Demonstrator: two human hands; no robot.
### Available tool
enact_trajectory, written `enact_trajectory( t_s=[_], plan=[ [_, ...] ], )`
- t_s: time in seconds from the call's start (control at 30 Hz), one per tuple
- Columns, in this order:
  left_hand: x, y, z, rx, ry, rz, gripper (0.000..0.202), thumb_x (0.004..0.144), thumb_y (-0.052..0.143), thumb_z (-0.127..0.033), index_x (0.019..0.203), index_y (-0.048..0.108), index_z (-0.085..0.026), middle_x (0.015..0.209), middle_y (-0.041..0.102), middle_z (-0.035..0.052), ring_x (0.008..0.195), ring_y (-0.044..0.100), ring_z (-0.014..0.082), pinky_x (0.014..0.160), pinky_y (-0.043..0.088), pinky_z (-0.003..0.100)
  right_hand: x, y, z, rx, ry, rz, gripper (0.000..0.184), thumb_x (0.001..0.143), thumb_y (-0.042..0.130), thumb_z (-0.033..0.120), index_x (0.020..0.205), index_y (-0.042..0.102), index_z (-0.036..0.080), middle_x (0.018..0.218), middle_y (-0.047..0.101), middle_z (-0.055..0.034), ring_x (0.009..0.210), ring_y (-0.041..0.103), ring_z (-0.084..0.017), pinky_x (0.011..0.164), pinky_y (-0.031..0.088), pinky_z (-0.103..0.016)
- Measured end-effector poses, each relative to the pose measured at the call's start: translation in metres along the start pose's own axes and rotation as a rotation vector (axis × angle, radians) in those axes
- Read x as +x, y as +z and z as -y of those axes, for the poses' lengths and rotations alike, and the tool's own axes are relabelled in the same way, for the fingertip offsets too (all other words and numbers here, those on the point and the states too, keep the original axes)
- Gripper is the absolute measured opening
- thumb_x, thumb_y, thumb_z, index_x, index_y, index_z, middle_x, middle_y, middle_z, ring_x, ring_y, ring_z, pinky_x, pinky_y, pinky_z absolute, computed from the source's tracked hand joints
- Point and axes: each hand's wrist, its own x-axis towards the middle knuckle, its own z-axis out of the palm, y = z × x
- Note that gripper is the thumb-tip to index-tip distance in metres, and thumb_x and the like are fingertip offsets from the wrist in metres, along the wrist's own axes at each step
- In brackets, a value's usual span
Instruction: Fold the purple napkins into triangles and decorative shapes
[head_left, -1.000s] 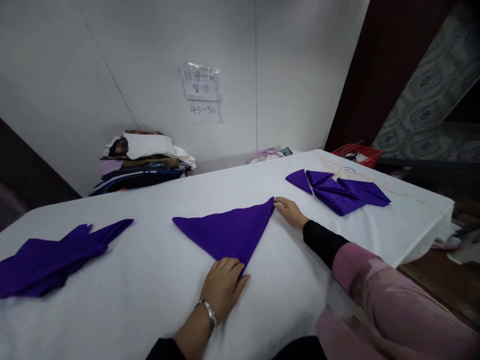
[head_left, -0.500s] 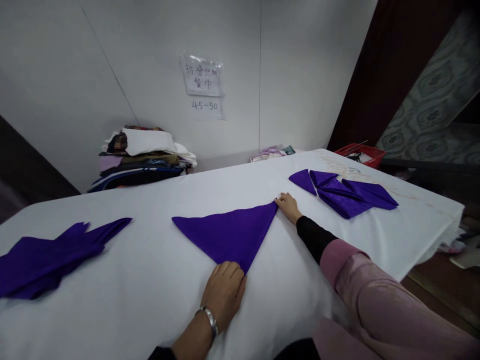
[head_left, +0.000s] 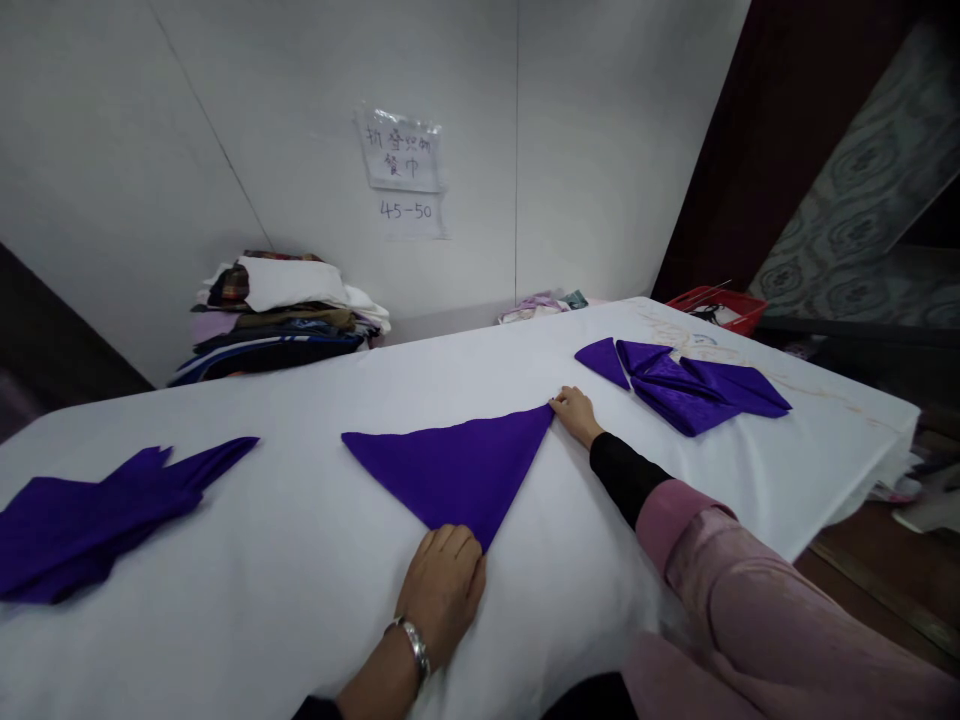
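A purple cloth napkin [head_left: 457, 465] lies folded into a triangle on the white tablecloth, its long edge away from me. My right hand [head_left: 576, 415] pinches the far right corner between thumb and fingers. At the near point is my left hand [head_left: 442, 580], wearing a silver bracelet [head_left: 412, 645]. Its fingers are curled together over that tip and hide part of it. The left corner of the triangle lies free.
Crumpled purple napkins [head_left: 97, 520] lie at the left, folded purple pieces [head_left: 690, 390] at the right. Behind stand a clothes stack [head_left: 281, 310] and a red basket [head_left: 739, 310]. A handwritten paper sign [head_left: 405, 165] is on the wall. The white table [head_left: 300, 600] ends at the right.
The view has shifted very slightly. Both hands keep their places on the corners of the triangular napkin, and its shape is the same.
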Motion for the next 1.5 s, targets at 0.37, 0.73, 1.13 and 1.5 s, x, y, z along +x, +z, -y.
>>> enact_trajectory(
  t_s=[0.37,0.73,1.13,1.5],
  plan=[
    [-0.002,-0.001,-0.001,-0.012,-0.016,0.008,0.019,0.084,0.044,-0.010,0.069,0.053,-0.019,0.075,0.056,0.0021,0.072,0.046,0.0185,0.067,0.033,0.034,-0.001,0.002,-0.001,-0.051,-0.005,-0.032,0.012,0.080,0.049,0.023,0.081,0.060,0.019,0.099,0.063,-0.0063,0.112,0.047,-0.024,0.094,0.028,-0.036],
    [-0.001,-0.002,-0.002,0.018,-0.006,-0.010,0.019,0.083,0.045,-0.010,0.069,0.052,-0.020,0.073,0.055,0.0021,0.070,0.046,0.0183,0.066,0.034,0.035,-0.002,0.004,-0.004,-0.062,0.008,-0.026,0.014,0.080,0.051,0.028,0.085,0.059,0.018,0.102,0.062,-0.0086,0.119,0.041,-0.027,0.098,0.024,-0.039],
    [-0.002,-0.003,-0.003,0.037,-0.076,0.010,0.014,0.083,0.048,-0.012,0.072,0.053,-0.020,0.076,0.056,0.0020,0.073,0.047,0.0192,0.066,0.034,0.035,-0.004,0.003,-0.004,-0.065,-0.024,-0.057,0.012,0.082,0.049,0.025,0.077,0.058,0.019,0.111,0.061,-0.0099,0.121,0.042,-0.026,0.100,0.026,-0.039],
    [-0.012,-0.006,-0.013,0.032,-0.056,0.064,0.009,0.078,0.052,-0.015,0.070,0.049,-0.019,0.076,0.055,0.0019,0.074,0.046,0.0174,0.066,0.034,0.035,-0.019,-0.009,-0.042,-0.073,-0.110,-0.025,0.019,0.076,0.047,0.033,0.067,0.058,0.021,0.118,0.060,-0.0130,0.114,0.052,-0.030,0.094,0.038,-0.042]
  ],
)
